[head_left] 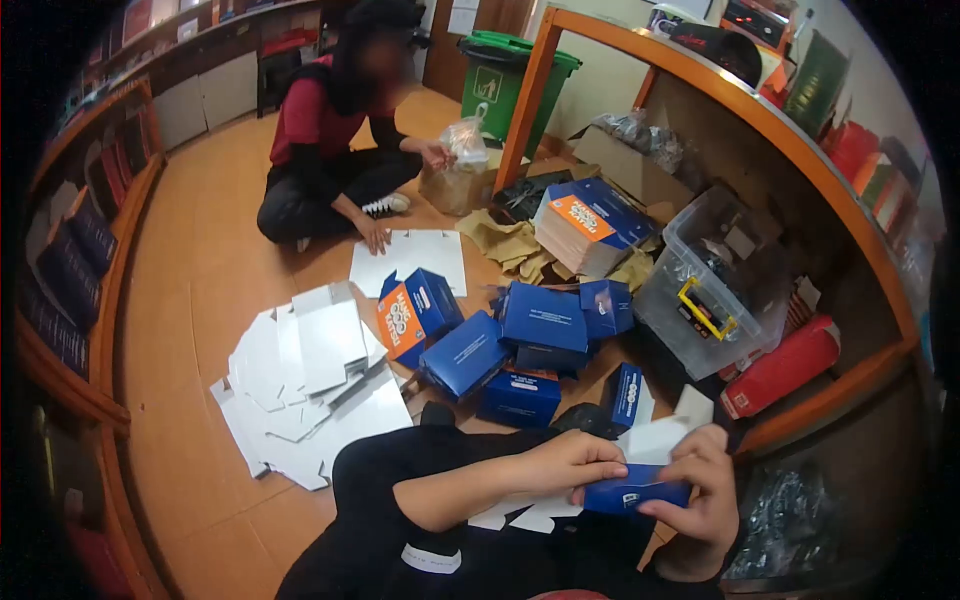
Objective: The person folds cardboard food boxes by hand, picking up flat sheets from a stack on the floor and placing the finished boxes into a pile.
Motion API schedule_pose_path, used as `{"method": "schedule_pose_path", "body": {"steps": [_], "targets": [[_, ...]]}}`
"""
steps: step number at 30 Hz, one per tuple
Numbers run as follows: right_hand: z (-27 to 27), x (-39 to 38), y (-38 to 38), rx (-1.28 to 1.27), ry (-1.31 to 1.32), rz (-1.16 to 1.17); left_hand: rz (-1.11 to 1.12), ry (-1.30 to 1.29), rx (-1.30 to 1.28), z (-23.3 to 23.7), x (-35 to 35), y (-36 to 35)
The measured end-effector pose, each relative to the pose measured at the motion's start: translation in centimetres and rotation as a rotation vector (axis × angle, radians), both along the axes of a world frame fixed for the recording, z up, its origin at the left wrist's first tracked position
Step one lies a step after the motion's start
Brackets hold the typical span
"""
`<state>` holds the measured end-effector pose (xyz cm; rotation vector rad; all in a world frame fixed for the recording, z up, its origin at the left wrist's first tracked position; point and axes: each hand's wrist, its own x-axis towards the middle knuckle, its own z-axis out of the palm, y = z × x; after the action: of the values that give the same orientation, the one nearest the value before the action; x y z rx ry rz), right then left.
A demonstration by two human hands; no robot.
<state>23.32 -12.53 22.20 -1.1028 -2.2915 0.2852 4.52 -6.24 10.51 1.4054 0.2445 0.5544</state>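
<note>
A partly folded blue-and-white cardboard box [625, 494] is held above my lap. My left hand [572, 464] pinches its left side between thumb and fingers. On the right side, my right hand [704, 490] grips the box, fingers curled over it and thumb along the lower edge. White inner flaps [655, 438] stand up behind the blue panel. Just beyond my hands lie folded blue boxes [543, 320], one of them with an orange panel [402, 322]. A small blue box [626, 396] stands near my right hand.
White flat cardboard sheets [300, 370] are piled on the floor at left. A person [330, 130] sits opposite, one hand on a white sheet [425, 262]. Farther right are a stack of printed blue-orange cartons [590, 225], a clear plastic bin [680, 320] and an orange-framed shelf [760, 90].
</note>
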Motion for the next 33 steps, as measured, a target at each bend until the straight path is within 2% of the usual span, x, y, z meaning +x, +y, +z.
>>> {"method": "schedule_pose_path", "body": {"steps": [2,3,6,7,10,11,14,15,16,18,19,22,24,27,30,31,33], "targets": [[-0.4,-0.7,0.7,-0.120,-0.256,0.022,0.060,0.006,-0.009,-0.7,-0.5,-0.6],[-0.3,-1.5,1.0,-0.040,-0.242,-0.015,0.069,-0.023,-0.095,-1.4,-0.6,-0.6],[-2.3,-2.6,1.5,0.122,0.252,-0.376,0.045,-0.091,-0.256,-2.3,-1.5,-0.3],[-2.6,-2.4,2.0,0.141,0.243,-0.374,0.061,-0.067,-0.274,-1.9,-1.8,-0.5],[-1.9,-3.2,3.4,-0.028,-0.104,-0.065,0.140,-0.048,-0.215,-1.6,-2.7,-0.3],[-1.7,-3.2,3.8,-0.160,-0.241,0.012,0.154,-0.034,-0.132,-1.4,-3.0,-0.2],[-1.5,-3.2,4.1,-0.257,-0.251,0.125,0.102,-0.071,-0.018,-1.6,-3.3,0.1],[-1.8,-2.7,4.0,-0.261,-0.170,0.082,0.067,-0.050,-0.029,-1.4,-3.6,0.3],[-2.4,-2.8,3.8,-0.168,0.031,0.075,0.271,-0.196,0.185,-3.2,-2.3,0.4],[-3.5,-3.9,3.5,0.024,0.435,0.061,0.418,-0.308,0.006,-3.4,-1.6,0.7],[-3.9,-2.6,3.6,0.178,0.192,0.050,0.412,-0.382,-0.154,-3.7,-2.0,0.9],[-4.5,-4.0,4.2,0.211,-0.325,0.184,0.350,-0.710,-0.586,-1.2,-3.5,0.7],[-7.1,-4.1,4.5,0.169,-0.135,0.169,0.330,-0.741,-0.703,0.4,-4.4,0.1],[-7.7,-5.1,4.8,0.223,0.090,0.232,0.339,-0.798,-0.698,0.5,-3.3,-1.3],[-8.8,-4.8,4.8,0.214,0.114,0.159,0.408,-0.610,-0.438,-2.0,-2.0,-1.7],[-9.1,-5.0,4.9,0.252,0.164,0.132,0.605,-0.493,-0.177,-2.0,-1.5,-2.2],[-9.0,-5.3,4.6,0.159,0.286,0.099,0.763,-0.273,0.187,-3.8,-0.9,-2.0]]}}
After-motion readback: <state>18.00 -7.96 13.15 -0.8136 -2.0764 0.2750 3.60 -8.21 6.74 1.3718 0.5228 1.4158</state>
